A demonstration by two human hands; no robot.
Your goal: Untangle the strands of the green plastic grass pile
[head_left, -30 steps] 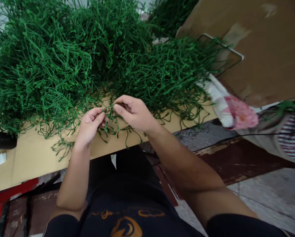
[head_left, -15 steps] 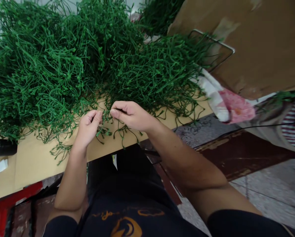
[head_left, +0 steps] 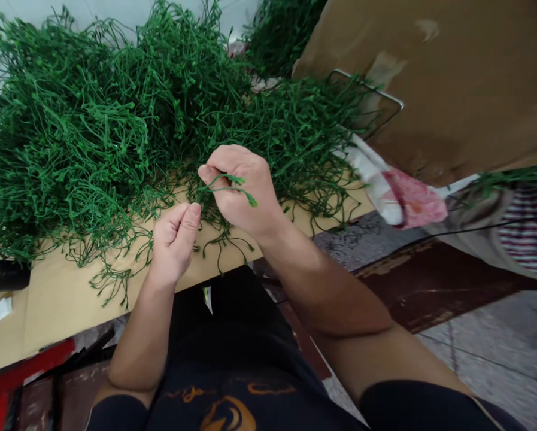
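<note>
A thin green sprig with small bud-like tips (head_left: pixel 237 181) is pinched between the thumb and fingers of my right hand (head_left: pixel 245 194); its forked end lies across the back of the hand. Lower and to the left, my left hand (head_left: pixel 175 239) is closed with the thumb pressed on the bent forefinger, and whatever it grips is hidden. Both hands are apart, just above the front of a large tangled heap of similar green sprigs (head_left: pixel 93 131). A few loose sprigs (head_left: pixel 113 278) lie on the cardboard-coloured table top (head_left: pixel 66 299) left of my left hand.
A large brown cardboard sheet (head_left: pixel 457 90) leans at the right, with a bent metal rod (head_left: pixel 391 99) by it. Below hangs a pink and white cloth or bag (head_left: pixel 416 200). A black object (head_left: pixel 3 275) and a white scrap (head_left: pixel 0 309) sit at the left table edge.
My right hand has risen and turned, bringing a forked green sprig into sight over its back. My left hand has shifted right and slightly toward the right hand. The view has moved slightly.
</note>
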